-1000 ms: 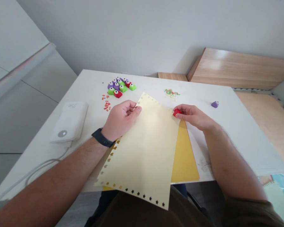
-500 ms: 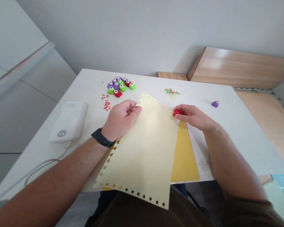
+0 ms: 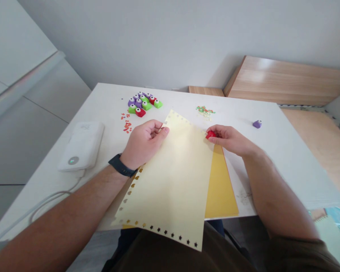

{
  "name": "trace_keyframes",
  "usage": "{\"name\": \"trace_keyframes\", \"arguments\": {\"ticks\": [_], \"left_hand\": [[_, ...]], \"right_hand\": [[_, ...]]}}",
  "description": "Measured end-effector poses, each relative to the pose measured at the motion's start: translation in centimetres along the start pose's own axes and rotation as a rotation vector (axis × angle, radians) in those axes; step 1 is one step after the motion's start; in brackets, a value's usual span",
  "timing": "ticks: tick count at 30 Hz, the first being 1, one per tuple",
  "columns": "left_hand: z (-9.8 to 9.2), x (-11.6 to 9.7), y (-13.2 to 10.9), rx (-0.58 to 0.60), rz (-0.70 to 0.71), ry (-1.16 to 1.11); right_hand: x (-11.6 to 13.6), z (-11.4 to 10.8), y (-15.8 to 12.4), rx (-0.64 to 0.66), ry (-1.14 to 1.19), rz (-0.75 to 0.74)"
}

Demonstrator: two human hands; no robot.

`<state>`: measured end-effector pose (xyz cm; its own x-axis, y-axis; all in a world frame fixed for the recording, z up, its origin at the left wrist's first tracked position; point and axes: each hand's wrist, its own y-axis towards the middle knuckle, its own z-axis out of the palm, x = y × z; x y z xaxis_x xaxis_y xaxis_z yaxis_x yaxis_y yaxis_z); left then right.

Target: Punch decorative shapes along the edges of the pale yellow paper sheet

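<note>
A pale yellow sheet of paper (image 3: 175,177) is tilted above the table, with heart and star holes punched along its edges. My left hand (image 3: 144,145) pinches its upper left edge between thumb and fingers. In my right hand (image 3: 229,139) is a small red craft punch (image 3: 210,134), closed in the fingers at the sheet's upper right edge. Whether the punch is pressed down cannot be made out. Darker yellow paper (image 3: 222,185) lies beneath on the table. Several purple, green and red punches (image 3: 143,104) stand grouped at the back left.
A white device (image 3: 82,145) with a cable lies at the left. Small orange-red cutouts (image 3: 127,126) are scattered near the punches, and a green-orange pile of cutouts (image 3: 205,110) lies further back. One purple punch (image 3: 257,124) sits apart at the right on the white table (image 3: 274,162).
Almost nothing differs. The whole view has shifted very slightly; both hands keep their hold on the sheet and the red punch.
</note>
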<state>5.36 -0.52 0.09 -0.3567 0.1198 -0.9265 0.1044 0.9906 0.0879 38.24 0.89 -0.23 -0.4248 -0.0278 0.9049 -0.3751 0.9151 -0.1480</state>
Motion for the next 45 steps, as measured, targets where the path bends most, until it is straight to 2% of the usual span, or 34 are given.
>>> {"name": "trace_keyframes", "arguments": {"ticks": [10,26,45], "left_hand": [[0.0,0.0,0.0,-0.004,0.005,0.0],[-0.1,-0.2,-0.1,0.004,0.015,0.036],[0.1,0.2,0.1,0.012,0.026,0.023]], "right_hand": [[0.4,0.5,0.1,-0.055,-0.118,-0.024],[0.5,0.8,0.2,-0.087,-0.168,0.002],[-0.4,1.4,0.9,-0.162,-0.324,-0.027]]}}
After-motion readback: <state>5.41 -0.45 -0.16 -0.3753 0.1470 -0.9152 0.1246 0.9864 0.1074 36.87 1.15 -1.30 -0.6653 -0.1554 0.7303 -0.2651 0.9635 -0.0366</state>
